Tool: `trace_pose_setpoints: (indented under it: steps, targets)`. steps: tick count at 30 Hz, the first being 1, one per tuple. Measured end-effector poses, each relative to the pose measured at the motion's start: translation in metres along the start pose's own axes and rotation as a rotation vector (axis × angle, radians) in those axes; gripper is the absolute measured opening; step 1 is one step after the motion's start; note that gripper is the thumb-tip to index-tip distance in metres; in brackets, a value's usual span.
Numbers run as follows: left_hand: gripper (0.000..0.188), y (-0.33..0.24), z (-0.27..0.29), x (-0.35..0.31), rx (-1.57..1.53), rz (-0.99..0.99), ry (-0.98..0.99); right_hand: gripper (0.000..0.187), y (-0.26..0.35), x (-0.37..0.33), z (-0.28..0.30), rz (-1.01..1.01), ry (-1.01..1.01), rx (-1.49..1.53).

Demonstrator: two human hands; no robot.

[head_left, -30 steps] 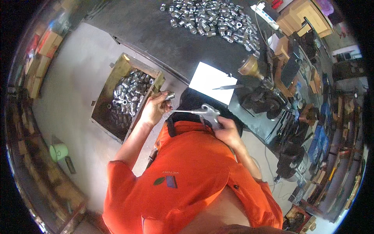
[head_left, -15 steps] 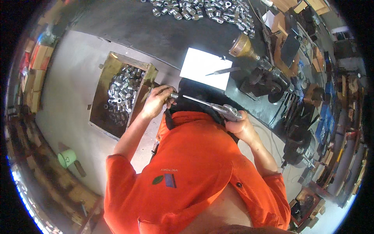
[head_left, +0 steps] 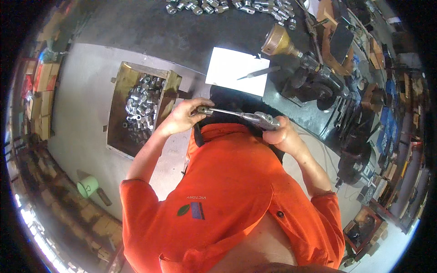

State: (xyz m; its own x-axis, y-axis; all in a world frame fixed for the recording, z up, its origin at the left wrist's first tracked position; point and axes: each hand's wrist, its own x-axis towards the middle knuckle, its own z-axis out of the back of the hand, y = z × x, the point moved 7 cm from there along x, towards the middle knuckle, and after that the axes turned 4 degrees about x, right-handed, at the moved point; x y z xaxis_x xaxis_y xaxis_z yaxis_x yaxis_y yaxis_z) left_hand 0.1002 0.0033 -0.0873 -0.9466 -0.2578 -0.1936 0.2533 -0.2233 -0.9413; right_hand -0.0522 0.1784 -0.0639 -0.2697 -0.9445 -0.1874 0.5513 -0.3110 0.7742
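Note:
Pinched between the fingers of my left hand (head_left: 183,117) is a small metal fitting (head_left: 205,111), held above my lap. My right hand (head_left: 283,133) is closed around a silver hand-held grinder (head_left: 260,119). Its long thin shaft (head_left: 227,112) points left, and the tip meets the fitting; how deep it goes in cannot be made out. Left of my left hand stands a wooden box (head_left: 115,107) with many similar fittings (head_left: 144,102) inside. Another pile of fittings (head_left: 207,6) lies at the far edge of the dark workbench (head_left: 136,34).
On the bench in front of me lies white paper (head_left: 223,63) with a dark, pointed tool (head_left: 257,73) across it. To its right are a brass-coloured cup-shaped part (head_left: 276,41) and dark machinery (head_left: 314,91). A pale green mug (head_left: 87,185) is low on the left.
The gap between shaft tip and fitting has closed; the tip now meets the fitting in my left hand. The whole view has shifted slightly, showing less of the far pile.

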Motion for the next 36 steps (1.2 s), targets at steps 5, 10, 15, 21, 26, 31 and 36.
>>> trace_pose_setpoints:
  steps: [5,10,15,21,26,31,36]
  targets:
    - [0.033,0.003,-0.006,0.0,-0.101,0.007,0.07,0.011,0.003,0.002,0.003,0.0,-0.025,0.042]
    - [0.031,0.035,-0.009,0.001,-0.759,0.101,-0.02,0.009,-0.02,-0.008,-0.005,-0.082,0.078,0.297]
    - [0.038,0.061,-0.018,0.0,-1.161,0.181,-0.07,0.017,-0.023,-0.017,-0.006,-0.335,0.09,0.585]
    - [0.034,0.071,-0.03,0.001,-1.24,0.308,-0.173,0.018,-0.034,-0.022,-0.008,-0.335,0.0,0.426]
    - [0.037,0.058,-0.03,0.003,-1.209,0.251,-0.053,0.012,-0.02,-0.021,-0.004,-0.07,0.003,0.296]
    - [0.035,0.04,-0.021,0.003,-0.748,0.256,-0.044,0.013,-0.025,-0.022,0.0,-0.12,-0.023,0.338]
    - [0.036,0.017,-0.018,-0.002,-0.259,0.127,0.114,0.024,-0.022,-0.016,0.005,-0.344,0.052,0.517]
